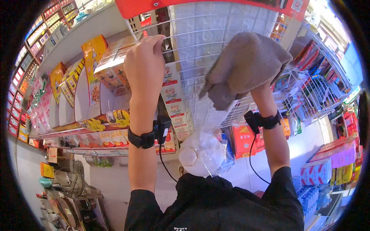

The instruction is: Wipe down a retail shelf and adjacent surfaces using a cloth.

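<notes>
Grey cloth (pixel 250 61) fills the right hand (pixel 263 92); the left hand (pixel 144 57) grips the rack (pixel 196 30) near its left edge. Moving needs care.

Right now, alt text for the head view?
A person's right hand, mostly hidden, holds a grey-brown cloth up at a white wire rack; the left hand grips the rack's left side. Boxed goods stand on shelves at picture left.

1 head-worn camera looks forward and down.
</notes>
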The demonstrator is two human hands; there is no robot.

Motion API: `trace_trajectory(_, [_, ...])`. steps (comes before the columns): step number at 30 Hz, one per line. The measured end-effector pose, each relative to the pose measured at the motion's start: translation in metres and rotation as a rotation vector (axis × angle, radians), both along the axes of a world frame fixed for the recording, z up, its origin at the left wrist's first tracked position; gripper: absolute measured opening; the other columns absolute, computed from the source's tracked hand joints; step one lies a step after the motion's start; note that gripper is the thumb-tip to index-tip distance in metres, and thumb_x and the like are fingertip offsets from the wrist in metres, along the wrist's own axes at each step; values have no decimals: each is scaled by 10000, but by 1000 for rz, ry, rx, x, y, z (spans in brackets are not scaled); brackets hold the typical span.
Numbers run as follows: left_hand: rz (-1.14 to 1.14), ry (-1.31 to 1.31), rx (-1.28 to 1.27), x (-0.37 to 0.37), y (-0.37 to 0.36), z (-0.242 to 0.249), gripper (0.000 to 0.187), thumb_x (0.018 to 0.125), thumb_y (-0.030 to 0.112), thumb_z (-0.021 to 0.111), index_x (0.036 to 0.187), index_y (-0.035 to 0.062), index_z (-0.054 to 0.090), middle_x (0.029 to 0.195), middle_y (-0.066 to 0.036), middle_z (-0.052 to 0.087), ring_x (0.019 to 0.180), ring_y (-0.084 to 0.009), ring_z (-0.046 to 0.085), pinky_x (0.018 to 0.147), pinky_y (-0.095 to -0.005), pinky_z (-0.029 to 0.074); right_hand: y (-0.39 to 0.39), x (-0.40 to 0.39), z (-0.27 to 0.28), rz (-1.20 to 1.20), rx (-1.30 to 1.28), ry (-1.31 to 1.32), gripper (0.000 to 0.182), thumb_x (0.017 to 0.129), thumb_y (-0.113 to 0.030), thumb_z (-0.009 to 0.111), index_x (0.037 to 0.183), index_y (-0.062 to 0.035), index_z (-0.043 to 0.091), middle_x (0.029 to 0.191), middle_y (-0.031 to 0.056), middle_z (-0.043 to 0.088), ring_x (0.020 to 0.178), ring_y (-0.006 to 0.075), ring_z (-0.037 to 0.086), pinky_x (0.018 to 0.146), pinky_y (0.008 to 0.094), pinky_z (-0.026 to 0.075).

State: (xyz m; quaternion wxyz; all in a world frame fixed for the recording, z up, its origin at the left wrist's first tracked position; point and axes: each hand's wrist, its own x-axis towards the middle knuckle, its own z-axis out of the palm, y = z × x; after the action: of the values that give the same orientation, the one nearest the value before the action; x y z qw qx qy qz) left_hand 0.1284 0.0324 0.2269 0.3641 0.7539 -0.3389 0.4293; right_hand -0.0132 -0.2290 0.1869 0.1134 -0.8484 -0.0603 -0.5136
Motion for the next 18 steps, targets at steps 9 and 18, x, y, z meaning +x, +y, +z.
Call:
trace_trajectory(9, [-12, 41, -17, -6, 1, 1, 168, 949, 165, 641, 1004, 91, 781, 946, -156, 740, 846, -378, 703, 754, -444, 553, 11, 16, 51, -128, -244, -214, 287, 858, -154, 665, 1127, -72, 724, 1177, 132, 713, 1195, 370, 612, 1057, 483, 437])
trace_trajectory(18, [31, 12, 5, -4, 0, 0, 172, 938, 185, 656, 1021, 99, 779, 945, -164, 738, 865, -373, 700, 768, -447, 546, 36, 40, 65, -236, -281, 46, 402, 728, -100, 737, 1124, -45, 695, 1178, 155, 691, 1131, 374, 621, 929, 500, 497])
